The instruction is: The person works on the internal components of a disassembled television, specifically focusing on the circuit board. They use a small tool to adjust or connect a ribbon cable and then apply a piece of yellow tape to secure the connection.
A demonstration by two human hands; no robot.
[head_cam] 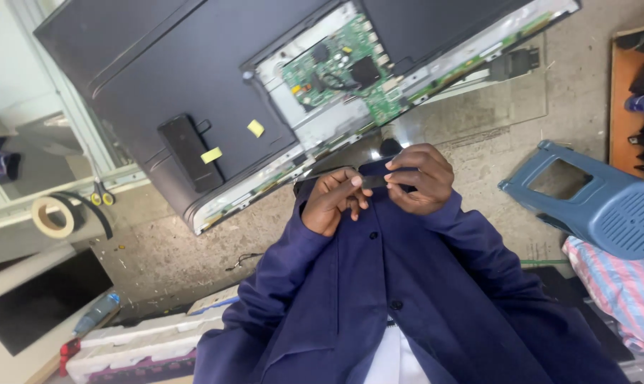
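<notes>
Dark blue jacket sleeves [407, 284] fill the near field; both hands meet just above the collar, in front of the television's lower edge.

Left hand [333, 200]: fingers curled, thumb and forefinger pinching one end of a short dark strip [374, 181]. Right hand [418, 178]: fingers bent and pressed together over the strip's other end, fingertips closed on it. The strip spans the gap between the two hands, held in the air and touching nothing else.

Risks, as judgement:
- Strip looks thin; opposite pulls could kink or tear it.
- If dropped, it falls onto gritty concrete floor [478, 142] and may pick up dust.
- Television [194, 78] lies back-up with its green circuit board [340, 67] uncovered; a slip of the hands could knock the board.

Labels and packages, left to right:
- Roll of tan tape [52, 215] on a ledge, far left.
- White foam packing [137, 341], bottom left.
- Two small yellow square stickers [211, 154] on the television's black back, one near a black rectangular block [187, 151].
- Blue plastic stool [599, 203] tipped over at right, striped cloth [620, 284] just below it.
</notes>
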